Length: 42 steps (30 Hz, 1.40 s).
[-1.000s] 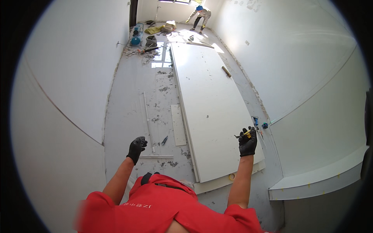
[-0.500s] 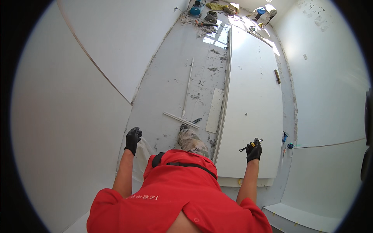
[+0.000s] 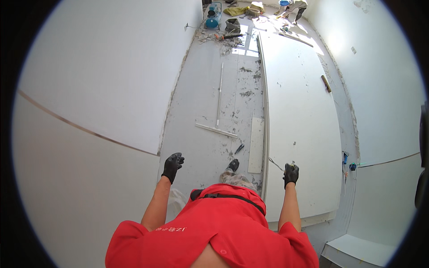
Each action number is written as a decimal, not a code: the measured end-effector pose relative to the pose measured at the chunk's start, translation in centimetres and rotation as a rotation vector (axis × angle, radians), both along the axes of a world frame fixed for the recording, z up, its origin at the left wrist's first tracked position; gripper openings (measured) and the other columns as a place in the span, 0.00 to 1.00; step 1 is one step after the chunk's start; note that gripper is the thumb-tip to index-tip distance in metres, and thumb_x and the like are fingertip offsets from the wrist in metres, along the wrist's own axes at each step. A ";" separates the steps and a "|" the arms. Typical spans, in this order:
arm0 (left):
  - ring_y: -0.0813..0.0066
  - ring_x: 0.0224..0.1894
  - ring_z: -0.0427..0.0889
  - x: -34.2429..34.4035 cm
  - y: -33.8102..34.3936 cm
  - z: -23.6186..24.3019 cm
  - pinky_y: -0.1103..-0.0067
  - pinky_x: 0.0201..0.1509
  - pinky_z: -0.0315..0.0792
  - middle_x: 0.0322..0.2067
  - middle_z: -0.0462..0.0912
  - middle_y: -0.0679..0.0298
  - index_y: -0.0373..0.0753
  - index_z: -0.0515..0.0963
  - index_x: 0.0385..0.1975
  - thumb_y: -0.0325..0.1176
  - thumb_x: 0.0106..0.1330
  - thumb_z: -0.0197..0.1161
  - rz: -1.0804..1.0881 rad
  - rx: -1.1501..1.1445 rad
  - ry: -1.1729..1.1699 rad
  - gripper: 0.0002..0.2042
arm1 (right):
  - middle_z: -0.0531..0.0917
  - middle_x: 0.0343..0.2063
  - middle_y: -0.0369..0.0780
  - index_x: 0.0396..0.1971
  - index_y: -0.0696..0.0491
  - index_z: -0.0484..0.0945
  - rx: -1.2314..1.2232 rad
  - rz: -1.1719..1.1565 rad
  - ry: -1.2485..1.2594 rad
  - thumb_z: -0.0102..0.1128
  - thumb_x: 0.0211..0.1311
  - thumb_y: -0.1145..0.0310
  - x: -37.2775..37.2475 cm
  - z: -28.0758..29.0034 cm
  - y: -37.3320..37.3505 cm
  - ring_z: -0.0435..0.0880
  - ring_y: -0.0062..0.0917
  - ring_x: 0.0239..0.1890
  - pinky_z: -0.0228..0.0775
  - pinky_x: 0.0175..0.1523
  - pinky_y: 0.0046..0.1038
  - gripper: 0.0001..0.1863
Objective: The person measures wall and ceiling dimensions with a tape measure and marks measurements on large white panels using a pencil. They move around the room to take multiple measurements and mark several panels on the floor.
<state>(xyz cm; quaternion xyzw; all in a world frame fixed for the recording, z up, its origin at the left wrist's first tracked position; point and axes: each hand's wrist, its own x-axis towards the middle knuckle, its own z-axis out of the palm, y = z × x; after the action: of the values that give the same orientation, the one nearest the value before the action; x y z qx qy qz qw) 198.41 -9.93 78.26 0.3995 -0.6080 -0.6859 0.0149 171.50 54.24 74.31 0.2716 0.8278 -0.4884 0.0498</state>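
My left hand (image 3: pixel 172 167), in a black glove, is held out by the left wall with its fingers loosely curled and apart, holding nothing. In its own black glove, my right hand (image 3: pixel 291 175) is closed around a small yellow-and-black tape measure (image 3: pixel 292 164), mostly hidden by the fingers. A thin strap (image 3: pixel 276 164) trails from it to the left. Both lie above the near part of a long white panel (image 3: pixel 304 116).
On the floor lie a white T-shaped pole (image 3: pixel 216 130), a dark hand tool (image 3: pixel 240 148) and a pale strip (image 3: pixel 256 147). A brown-handled tool (image 3: pixel 325 83) rests on the panel. Farther off are a blue compressor (image 3: pixel 212 20), rubble and a bending person (image 3: pixel 292 6).
My view has turned and shifted, so the panel and floor tools appear farther right. The strap now swings out to the left of my right hand. My foot has stepped forward.
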 end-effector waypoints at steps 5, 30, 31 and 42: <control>0.78 0.41 0.87 -16.9 -4.5 -0.6 0.74 0.46 0.79 0.42 0.92 0.68 0.45 0.86 0.59 0.44 0.84 0.62 -0.062 -0.060 -0.041 0.15 | 0.92 0.53 0.49 0.63 0.52 0.77 0.222 0.024 -0.468 0.75 0.59 0.50 1.2 -6.9 6.3 0.93 0.42 0.54 0.85 0.60 0.45 0.35; 0.48 0.58 0.89 -66.3 -18.1 -12.6 0.57 0.64 0.82 0.52 0.91 0.49 0.38 0.85 0.49 0.41 0.83 0.51 -1.368 -1.077 -0.025 0.17 | 0.82 0.25 0.36 0.51 0.46 0.73 -0.098 -0.322 -0.429 0.76 0.63 0.57 -32.1 -4.7 -11.8 0.80 0.27 0.20 0.74 0.22 0.35 0.23; 0.47 0.58 0.89 -69.0 -18.5 -12.0 0.56 0.64 0.82 0.52 0.91 0.49 0.37 0.85 0.49 0.40 0.82 0.52 -1.440 -1.109 -0.022 0.16 | 0.82 0.25 0.36 0.51 0.45 0.73 -0.105 -0.358 -0.436 0.76 0.63 0.57 -32.6 -4.5 -12.7 0.80 0.27 0.20 0.73 0.21 0.35 0.23; 0.42 0.54 0.89 -96.2 -16.9 -7.5 0.52 0.62 0.79 0.48 0.92 0.46 0.37 0.89 0.45 0.49 0.83 0.48 -1.862 -1.064 -0.180 0.24 | 0.86 0.34 0.41 0.61 0.48 0.74 -0.389 -0.845 -0.314 0.78 0.67 0.58 -25.1 -3.8 -24.3 0.84 0.31 0.25 0.75 0.23 0.39 0.28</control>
<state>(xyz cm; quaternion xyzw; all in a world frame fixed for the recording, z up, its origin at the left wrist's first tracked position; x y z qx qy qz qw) 102.22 -26.83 70.76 -0.2293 -0.8924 -0.0428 -0.3862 146.37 29.97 70.47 0.6396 0.5211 -0.5647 0.0214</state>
